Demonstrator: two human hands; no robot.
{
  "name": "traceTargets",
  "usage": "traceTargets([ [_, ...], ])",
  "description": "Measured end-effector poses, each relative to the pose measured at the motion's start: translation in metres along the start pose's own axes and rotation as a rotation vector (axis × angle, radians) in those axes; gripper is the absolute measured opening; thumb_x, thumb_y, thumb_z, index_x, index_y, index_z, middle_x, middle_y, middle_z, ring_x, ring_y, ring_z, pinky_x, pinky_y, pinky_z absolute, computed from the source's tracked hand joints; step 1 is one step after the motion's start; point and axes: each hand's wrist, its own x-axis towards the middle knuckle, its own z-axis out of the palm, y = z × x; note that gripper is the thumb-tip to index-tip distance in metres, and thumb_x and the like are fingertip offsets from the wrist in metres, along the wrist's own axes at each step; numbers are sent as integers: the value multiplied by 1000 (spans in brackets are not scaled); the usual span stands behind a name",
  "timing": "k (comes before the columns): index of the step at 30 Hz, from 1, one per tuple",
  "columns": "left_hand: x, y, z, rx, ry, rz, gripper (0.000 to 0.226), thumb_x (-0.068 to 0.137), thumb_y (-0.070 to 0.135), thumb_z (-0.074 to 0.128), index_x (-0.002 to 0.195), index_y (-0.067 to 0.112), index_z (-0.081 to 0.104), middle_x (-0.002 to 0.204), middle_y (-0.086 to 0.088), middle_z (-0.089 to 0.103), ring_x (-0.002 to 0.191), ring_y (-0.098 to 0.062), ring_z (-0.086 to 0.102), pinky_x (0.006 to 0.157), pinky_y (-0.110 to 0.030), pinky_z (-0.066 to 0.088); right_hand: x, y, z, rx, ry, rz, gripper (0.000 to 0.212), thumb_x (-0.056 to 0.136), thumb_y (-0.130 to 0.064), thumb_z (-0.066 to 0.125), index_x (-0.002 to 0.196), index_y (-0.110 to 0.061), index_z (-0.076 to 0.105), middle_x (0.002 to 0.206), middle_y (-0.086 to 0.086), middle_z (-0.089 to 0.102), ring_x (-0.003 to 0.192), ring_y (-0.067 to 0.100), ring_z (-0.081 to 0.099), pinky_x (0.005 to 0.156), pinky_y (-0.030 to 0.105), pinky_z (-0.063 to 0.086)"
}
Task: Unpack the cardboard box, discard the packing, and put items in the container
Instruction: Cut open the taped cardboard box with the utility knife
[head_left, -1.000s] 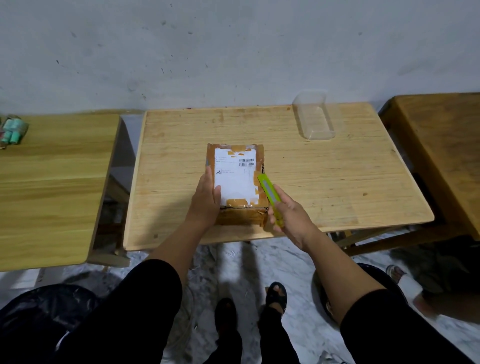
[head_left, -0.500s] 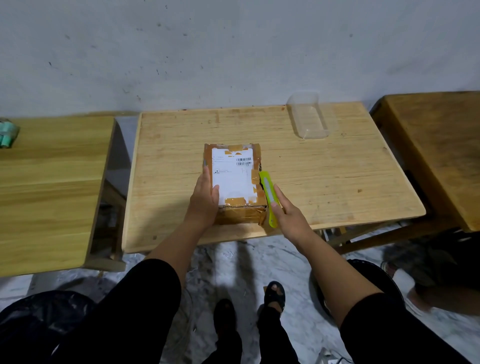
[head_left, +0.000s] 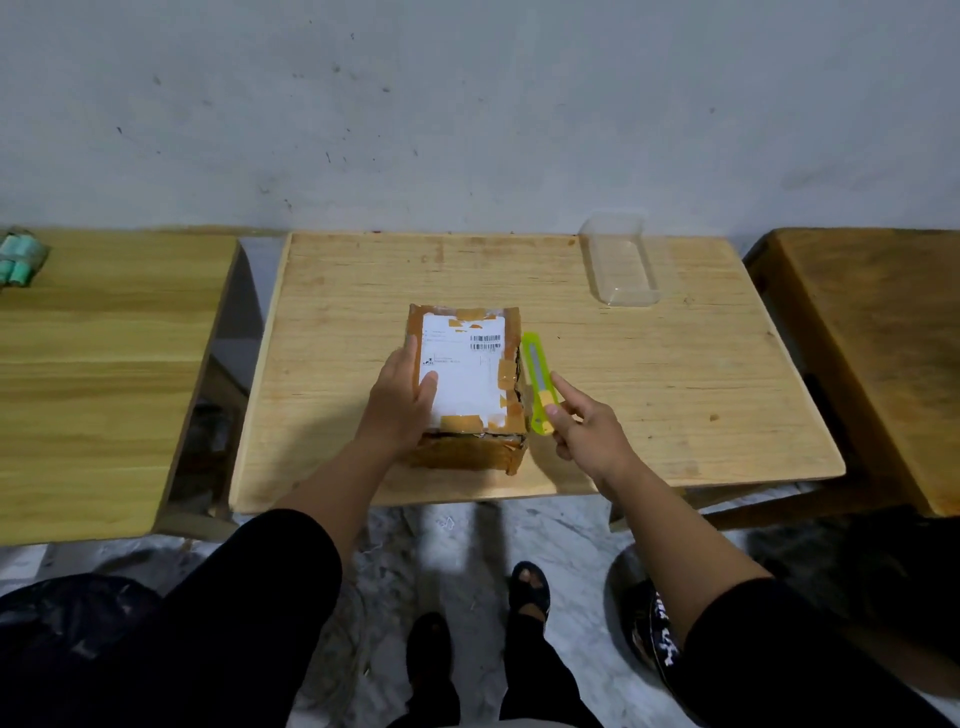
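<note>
Two changes vs 1 s ago: right hand (head_left: 587, 434) no longer wraps the green utility knife (head_left: 540, 384). It was gripped then; now the knife lies flat on the worktop (head_left: 675, 395), just beside the right edge of the cardboard box (head_left: 467, 384), w/ fingers loosely spread and only the fingertips (head_left: 553, 410) touching its yellow slider end. Can't tell if it's fully let go. Left hand (head_left: 402, 402) unchanged: flat, palm down on box top, thumb over the white label, pinning the box at centre frame near the front edge. Tape along the right seam looks ragged, so prob cut already, but flaps are shut. Read: cutting done, knife parked, next is prying flaps open w/ both hands. Clear container (head_left: 621, 265) sits upper right of the worktop, well apart, nothing in it. No packing out yet, so task is early.
</note>
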Motion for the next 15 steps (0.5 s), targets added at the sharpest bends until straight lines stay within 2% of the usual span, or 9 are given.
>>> traceTargets([
  [3,17,2,4,34,14,13,53,95,20,38,145,7,23,131,-18,46,118,-32,45,96,-38,37,32,-1,-3,-29,56,-21,46,95,-13,47,139,-23,37,71,-3,48,61,17,36,57,32,36],
  [5,23,0,8,45,13,0,55,95,20,38,146,8,19,137,-19,42,124,-33,41,100,-40,36,60,2,-7,-62,99,-33,46,94,-15,49,139,-21,38,79,-5,49,62,9,39,67,32,38],
  [7,22,-1,13,40,27,-21,60,96,19,38,149,17,10,141,-15,39,126,-29,39,100,-37,35,91,4,-12,-96,104,-34,48,92,-18,51,139,-19,38,91,-3,48,69,5,42,77,33,36],
  [9,18,0,18,49,61,-25,61,97,23,35,149,27,3,143,-11,38,125,-25,39,98,-36,36,121,3,-17,-117,88,-9,50,90,-19,53,139,-20,38,95,1,46,81,13,43,81,33,34],
  [11,17,1,20,80,83,-9,58,99,25,31,149,26,3,151,-8,29,131,-22,35,106,-35,33,150,-2,-20,-132,83,-3,51,89,-21,53,138,-20,39,96,2,46,88,18,41,85,33,38],
  [13,17,1,20,105,90,28,57,100,23,30,149,24,2,156,-3,22,135,-17,30,110,-32,29,175,-7,-24,-164,79,-32,50,89,-22,53,138,-18,40,101,4,53,91,19,46,94,40,43],
  [15,17,3,19,123,89,10,57,100,24,30,149,26,2,154,-1,25,133,-15,31,107,-29,31,195,-14,-27,-210,74,-53,50,90,-25,52,138,-17,40,120,10,60,99,22,53,103,46,44],
])
